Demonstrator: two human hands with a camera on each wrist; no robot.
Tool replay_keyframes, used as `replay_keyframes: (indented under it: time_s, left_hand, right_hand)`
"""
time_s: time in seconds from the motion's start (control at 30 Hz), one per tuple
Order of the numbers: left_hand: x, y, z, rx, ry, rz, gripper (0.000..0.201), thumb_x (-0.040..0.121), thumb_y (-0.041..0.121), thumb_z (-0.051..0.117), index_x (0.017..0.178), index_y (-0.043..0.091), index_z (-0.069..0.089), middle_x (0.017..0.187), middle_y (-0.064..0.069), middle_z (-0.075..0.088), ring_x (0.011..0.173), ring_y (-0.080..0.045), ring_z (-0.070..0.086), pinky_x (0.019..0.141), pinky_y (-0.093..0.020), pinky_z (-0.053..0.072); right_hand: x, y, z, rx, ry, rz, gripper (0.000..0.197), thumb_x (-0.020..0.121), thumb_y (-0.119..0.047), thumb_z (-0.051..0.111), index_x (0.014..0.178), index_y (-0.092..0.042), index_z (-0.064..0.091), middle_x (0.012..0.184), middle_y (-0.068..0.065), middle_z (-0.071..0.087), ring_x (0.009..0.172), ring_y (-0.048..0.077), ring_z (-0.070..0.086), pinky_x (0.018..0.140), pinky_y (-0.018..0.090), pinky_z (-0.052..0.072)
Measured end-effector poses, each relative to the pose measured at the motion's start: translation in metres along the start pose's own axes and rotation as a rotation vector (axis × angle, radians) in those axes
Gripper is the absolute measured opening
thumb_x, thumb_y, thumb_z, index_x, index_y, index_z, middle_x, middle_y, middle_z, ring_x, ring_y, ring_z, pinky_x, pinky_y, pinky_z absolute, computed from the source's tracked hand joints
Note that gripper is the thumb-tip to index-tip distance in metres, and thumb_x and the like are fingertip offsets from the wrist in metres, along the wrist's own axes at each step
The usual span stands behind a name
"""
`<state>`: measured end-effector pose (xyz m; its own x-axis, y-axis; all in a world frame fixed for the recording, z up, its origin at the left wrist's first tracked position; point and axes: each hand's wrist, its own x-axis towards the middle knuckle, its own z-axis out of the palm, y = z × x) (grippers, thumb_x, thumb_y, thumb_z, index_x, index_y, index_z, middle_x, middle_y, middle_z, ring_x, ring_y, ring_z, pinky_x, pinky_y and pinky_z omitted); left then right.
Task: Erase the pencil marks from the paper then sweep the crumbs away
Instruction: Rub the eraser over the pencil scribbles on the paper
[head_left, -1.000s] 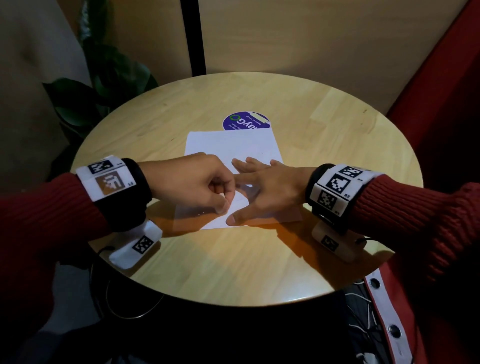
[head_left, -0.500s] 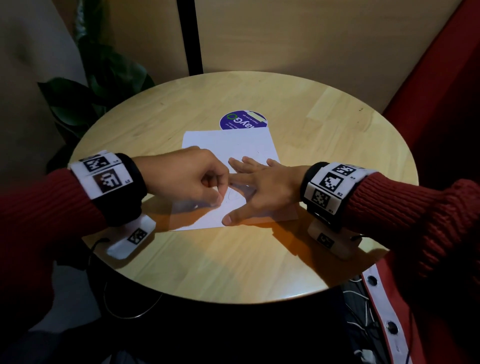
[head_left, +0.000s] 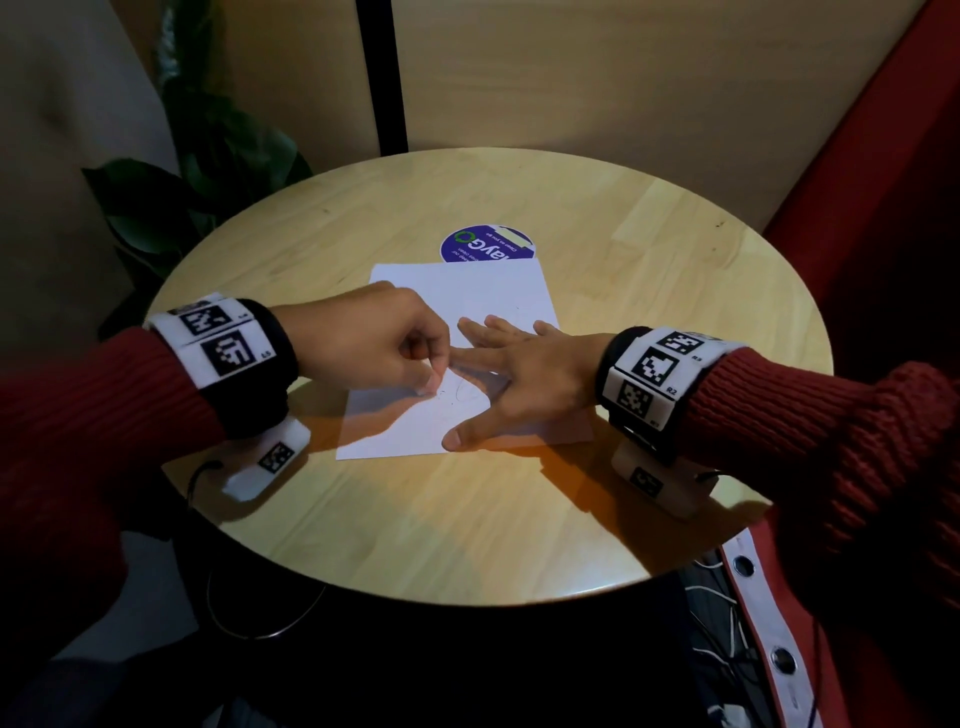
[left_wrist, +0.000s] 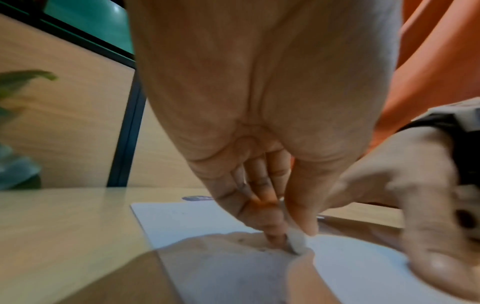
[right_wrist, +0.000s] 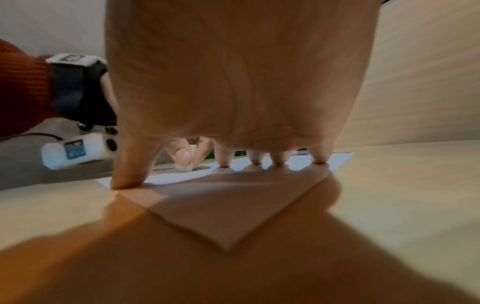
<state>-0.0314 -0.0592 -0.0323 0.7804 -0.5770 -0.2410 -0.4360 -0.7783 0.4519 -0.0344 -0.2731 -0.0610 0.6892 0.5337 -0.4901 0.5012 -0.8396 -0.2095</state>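
Note:
A white sheet of paper (head_left: 467, 296) lies in the middle of the round wooden table (head_left: 467, 519). Faint pencil marks (head_left: 460, 391) show on it between the two hands. My left hand (head_left: 384, 348) pinches a small white eraser (left_wrist: 296, 241) between thumb and forefinger, its tip pressed on the paper (left_wrist: 182, 218). The eraser (right_wrist: 185, 167) also shows in the right wrist view, under the left thumb. My right hand (head_left: 519, 371) lies flat with fingers spread, its fingertips (right_wrist: 278, 162) and thumb pressing the paper (right_wrist: 221, 205) down. Tiny dark crumbs (left_wrist: 261, 250) dot the paper beside the eraser.
A round purple sticker (head_left: 485, 244) sits on the table just beyond the paper's far edge. A leafy plant (head_left: 208, 171) stands off the table's left rear. Red upholstery (head_left: 893, 171) rises on the right. Wooden wall panels with a dark post (head_left: 379, 73) stand behind.
The left hand with the eraser has shifted slightly left and back over the marks, a short rubbing motion. The right hand stays pressed flat on the paper.

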Motion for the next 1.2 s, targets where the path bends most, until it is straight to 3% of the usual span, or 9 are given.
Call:
replay_keyframes:
  time_s: [0.1,0.27,0.4,0.53,0.7,0.83,0.97,1.13,1.2]
  left_hand:
    - [-0.002,0.011,0.008,-0.049,-0.183,0.049,0.009,0.093,0.019,0.081,0.09,0.027,0.082,0.079,0.01,0.081,0.067,0.001,0.068,0.066,-0.013,0.048]
    - [0.011,-0.001,0.0,0.041,0.048,0.006,0.008,0.093,0.021,0.079,0.089,0.028,0.08,0.077,0.012,0.079,0.07,0.003,0.067,0.065,-0.009,0.043]
    - [0.011,0.013,0.005,-0.042,-0.197,0.077,0.006,0.094,0.016,0.081,0.093,0.022,0.083,0.077,0.01,0.08,0.065,0.003,0.067,0.065,-0.009,0.046]
    - [0.021,0.004,-0.001,0.021,-0.002,0.027,0.007,0.093,0.022,0.082,0.091,0.028,0.081,0.077,0.012,0.079,0.066,0.005,0.065,0.066,-0.013,0.046]
    - [0.019,0.015,0.004,-0.018,-0.206,0.087,0.007,0.093,0.017,0.081,0.092,0.024,0.082,0.077,0.01,0.08,0.066,0.005,0.067,0.065,-0.009,0.046]
    - [0.03,0.005,-0.003,0.096,0.045,0.025,0.008,0.092,0.023,0.079,0.087,0.03,0.079,0.074,0.012,0.077,0.069,0.005,0.065,0.068,-0.016,0.045]
    - [0.024,0.018,0.005,0.018,-0.223,0.093,0.007,0.092,0.018,0.081,0.091,0.025,0.082,0.078,0.012,0.079,0.067,0.004,0.067,0.066,-0.01,0.047]
    - [0.033,0.004,-0.005,0.127,0.027,0.022,0.006,0.092,0.025,0.078,0.088,0.029,0.079,0.075,0.014,0.076,0.071,0.006,0.064,0.069,-0.019,0.044]
    - [0.03,0.01,0.0,0.078,-0.091,0.057,0.005,0.092,0.023,0.08,0.09,0.028,0.08,0.074,0.016,0.076,0.068,0.004,0.064,0.066,-0.014,0.046]
  right_hand:
    - [-0.001,-0.001,-0.001,0.014,0.003,-0.002,0.104,0.077,-0.09,0.056,0.158,-0.06,-0.002,0.173,-0.006,-0.019,0.158,0.017,-0.021,0.126,0.061,-0.008]
    - [0.001,0.001,0.001,-0.006,0.0,-0.014,0.106,0.076,-0.093,0.052,0.16,-0.057,-0.003,0.173,-0.007,-0.021,0.158,0.017,-0.021,0.126,0.061,-0.007]
    - [0.005,0.004,0.003,0.019,0.021,-0.006,0.12,0.071,-0.095,0.055,0.163,-0.047,-0.006,0.172,-0.012,-0.02,0.158,0.012,-0.02,0.127,0.059,-0.007]
    - [0.009,0.006,0.005,0.042,0.041,-0.009,0.131,0.064,-0.099,0.053,0.163,-0.044,-0.013,0.172,-0.014,-0.02,0.158,0.011,-0.02,0.127,0.058,-0.007]
    - [0.004,0.003,0.005,0.039,0.032,0.01,0.13,0.071,-0.094,0.057,0.165,-0.035,-0.012,0.172,-0.01,-0.021,0.157,0.009,-0.022,0.128,0.053,-0.009]
    - [0.002,0.002,0.003,0.032,0.038,-0.008,0.124,0.075,-0.092,0.057,0.164,-0.039,-0.011,0.173,-0.012,-0.018,0.158,0.011,-0.021,0.128,0.053,-0.009]
    - [0.008,0.006,0.006,0.063,0.05,-0.011,0.128,0.067,-0.097,0.058,0.164,-0.042,-0.005,0.173,-0.012,-0.019,0.157,0.01,-0.022,0.128,0.054,-0.008]
    - [0.007,0.006,0.006,0.041,0.036,-0.014,0.13,0.068,-0.097,0.055,0.164,-0.041,-0.012,0.172,-0.015,-0.019,0.157,0.009,-0.022,0.128,0.052,-0.009]
    - [0.007,0.006,0.006,0.048,0.038,-0.007,0.131,0.066,-0.098,0.056,0.164,-0.041,-0.01,0.172,-0.014,-0.02,0.157,0.008,-0.022,0.128,0.052,-0.009]
